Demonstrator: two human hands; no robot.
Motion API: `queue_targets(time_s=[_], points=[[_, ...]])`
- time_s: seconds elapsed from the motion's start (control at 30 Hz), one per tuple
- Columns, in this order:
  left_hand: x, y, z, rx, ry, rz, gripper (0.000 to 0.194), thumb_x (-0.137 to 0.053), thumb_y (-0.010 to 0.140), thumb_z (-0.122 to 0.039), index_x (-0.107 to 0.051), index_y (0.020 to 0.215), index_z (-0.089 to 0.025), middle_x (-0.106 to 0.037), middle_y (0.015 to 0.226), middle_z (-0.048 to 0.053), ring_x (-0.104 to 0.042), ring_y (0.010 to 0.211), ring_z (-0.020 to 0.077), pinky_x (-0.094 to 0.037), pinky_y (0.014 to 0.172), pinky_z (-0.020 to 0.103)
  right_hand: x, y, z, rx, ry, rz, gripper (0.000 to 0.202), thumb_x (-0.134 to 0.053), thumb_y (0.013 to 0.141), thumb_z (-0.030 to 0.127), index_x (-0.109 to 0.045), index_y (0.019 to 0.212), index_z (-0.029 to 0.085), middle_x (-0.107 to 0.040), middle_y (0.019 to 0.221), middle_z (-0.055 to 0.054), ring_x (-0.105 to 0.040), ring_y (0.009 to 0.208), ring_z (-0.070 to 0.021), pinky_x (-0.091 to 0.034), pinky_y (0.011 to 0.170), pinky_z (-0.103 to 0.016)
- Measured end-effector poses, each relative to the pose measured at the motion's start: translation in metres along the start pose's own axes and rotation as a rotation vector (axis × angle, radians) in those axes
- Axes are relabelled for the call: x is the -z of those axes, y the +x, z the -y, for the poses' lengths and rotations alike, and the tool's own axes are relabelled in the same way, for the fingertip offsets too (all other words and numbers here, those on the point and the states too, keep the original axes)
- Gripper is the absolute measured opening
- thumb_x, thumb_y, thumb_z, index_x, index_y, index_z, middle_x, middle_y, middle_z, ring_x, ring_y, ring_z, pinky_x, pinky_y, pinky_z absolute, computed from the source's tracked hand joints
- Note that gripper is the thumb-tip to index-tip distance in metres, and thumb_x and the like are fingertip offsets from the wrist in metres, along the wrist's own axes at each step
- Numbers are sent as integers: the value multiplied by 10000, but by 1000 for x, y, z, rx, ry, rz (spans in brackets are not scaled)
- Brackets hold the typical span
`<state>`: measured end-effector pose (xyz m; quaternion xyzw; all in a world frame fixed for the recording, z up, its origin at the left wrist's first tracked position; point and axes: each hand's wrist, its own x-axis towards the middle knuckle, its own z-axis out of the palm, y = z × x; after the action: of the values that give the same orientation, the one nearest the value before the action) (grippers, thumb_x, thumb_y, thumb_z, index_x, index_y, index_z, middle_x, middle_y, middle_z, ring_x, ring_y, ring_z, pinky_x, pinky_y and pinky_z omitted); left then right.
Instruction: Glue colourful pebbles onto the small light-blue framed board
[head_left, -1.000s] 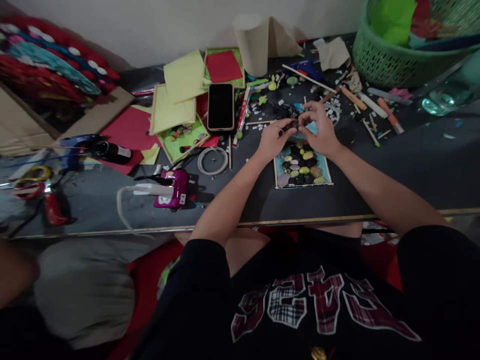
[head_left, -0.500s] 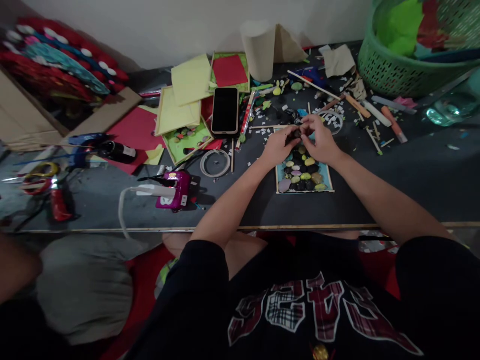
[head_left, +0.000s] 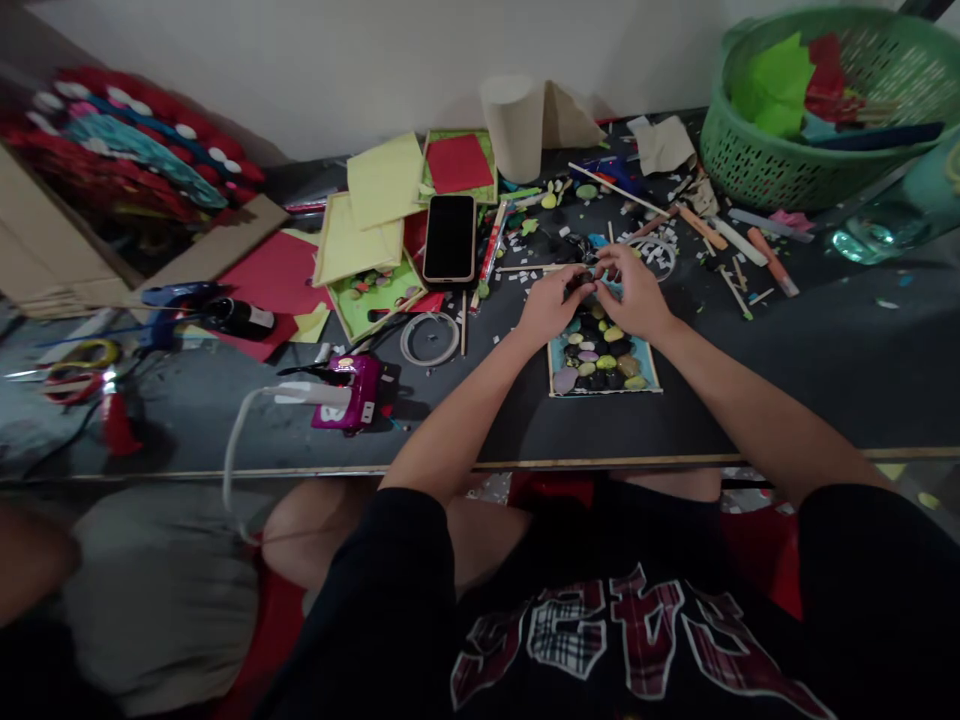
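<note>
My left hand (head_left: 555,302) and my right hand (head_left: 631,295) meet over the far part of a small blue panel (head_left: 643,352) framed with thin sticks. Both hands have their fingers closed around something small and dark between the fingertips, too hidden to name. Below them, rows of painted pebbles (head_left: 606,362) in black, yellow, green and lilac lie on the panel. The hands cover its far edge.
A black phone (head_left: 449,238) lies left of the panel, near yellow sheets (head_left: 386,175). Further left are a purple power adapter (head_left: 352,395), a dark bottle (head_left: 238,317) and scissors (head_left: 82,370). A green basket (head_left: 780,165) stands back right, beside scattered sticks and scraps.
The camera view has shifted slightly, so the table items appear lower. Both hands remain together over the panel, with their fingertips slightly changed in position.
</note>
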<state>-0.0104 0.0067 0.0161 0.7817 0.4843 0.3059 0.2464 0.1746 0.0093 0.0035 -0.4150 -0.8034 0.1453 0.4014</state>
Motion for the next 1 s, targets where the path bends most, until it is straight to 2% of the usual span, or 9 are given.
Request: queue_targets(time_s=[0.2, 0.37, 0.5, 0.6, 0.73, 1.0], points=[[1, -1, 1, 6, -9, 2, 197, -605, 956, -202, -692, 1128, -160, -761, 1013, 55, -702, 941, 180, -517, 886, 285, 1, 1, 0, -3, -14, 25, 352, -555, 931, 384, -497, 1245, 235, -667, 1001, -72, -632, 895, -248, -573, 866, -492], [1, -1, 1, 4, -10, -4, 200, -600, 952, -210, -694, 1123, -167, -766, 1004, 51, -705, 933, 184, -526, 882, 295, -2, 1, 0, 5, -3, 39, 334, -535, 908, 312, -497, 1230, 229, -660, 1031, -84, -640, 1017, -274, -553, 922, -499], [0, -1, 2, 13, -7, -2, 209, -615, 944, -193, -688, 1138, -165, -773, 1023, 58, -712, 945, 194, -528, 878, 304, -2, 1, 0, 12, 14, 12, 348, -552, 879, 275, -488, 1218, 227, -653, 993, -71, -632, 899, -246, -564, 856, -472], [0, -1, 3, 10, -19, 4, 215, -625, 936, -171, -682, 1144, -170, -773, 1081, 63, -714, 983, 197, -529, 894, 301, 0, 2, 0, 10, 57, 14, 333, -554, 903, 315, -476, 1218, 242, -648, 973, -54, -618, 848, -232, -561, 850, -476], [0, -1, 4, 22, -36, 4, 213, -631, 932, -164, -679, 1139, -180, -768, 1151, 66, -712, 1043, 204, -529, 939, 310, 1, 3, 1, 9, 79, 41, 331, -546, 920, 348, -464, 1224, 246, -653, 971, -54, -624, 853, -239, -559, 865, -495], [1, -2, 5, 17, -6, 25, 220, -619, 938, -173, -678, 1150, -177, -771, 1114, 69, -711, 1035, 215, -533, 918, 330, 0, 2, 1, 2, 78, 96, 407, -522, 883, 243, -451, 1283, 227, -649, 982, -56, -627, 868, -233, -562, 878, -474]])
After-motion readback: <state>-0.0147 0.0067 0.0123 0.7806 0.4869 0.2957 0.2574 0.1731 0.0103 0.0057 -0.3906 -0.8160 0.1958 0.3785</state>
